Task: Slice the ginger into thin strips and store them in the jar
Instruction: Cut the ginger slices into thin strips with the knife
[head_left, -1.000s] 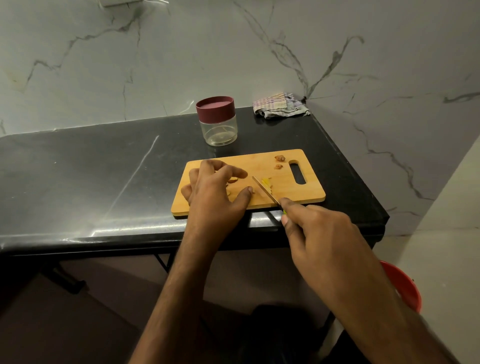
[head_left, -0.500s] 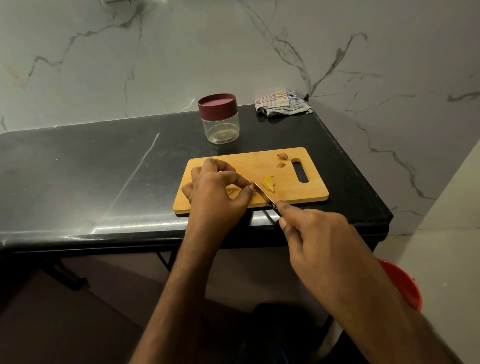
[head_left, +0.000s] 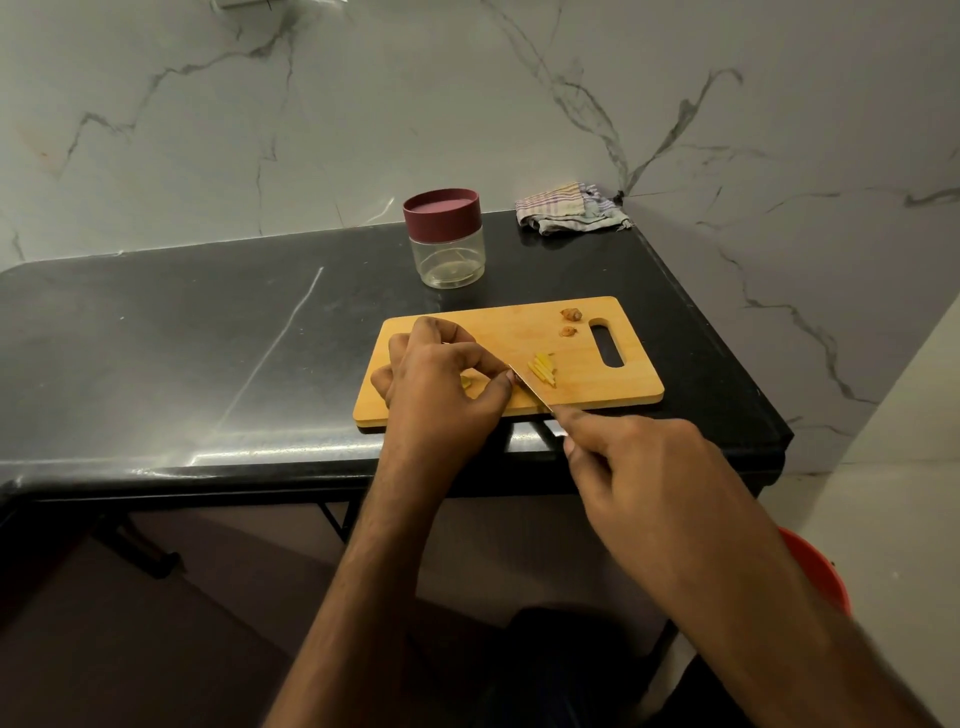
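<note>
Counter (head_left: 208, 332): black polished stone, glossy, pale veins and glare along the front edge. Wall (head_left: 363, 104): grey-white marble-look slabs with dark veining, smooth, low sheen. Cutting board (head_left: 613, 384): light wood, probably bamboo, matt, fine grain. Jar (head_left: 449, 257): clear plastic or glass, cannot tell which; lid (head_left: 441, 210) maroon plastic, smooth, satin. Cloth (head_left: 569, 213): checked woven fabric, crumpled, soft. Knife blade (head_left: 530, 387): thin bright metal. Ginger strips (head_left: 543, 370): pale yellow, moist-looking cut faces. Bucket (head_left: 815, 571): red plastic.

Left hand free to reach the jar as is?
Probably not yet: the left hand is pinching ginger on the board. The path to the jar behind the board looks unobstructed, though.
</note>
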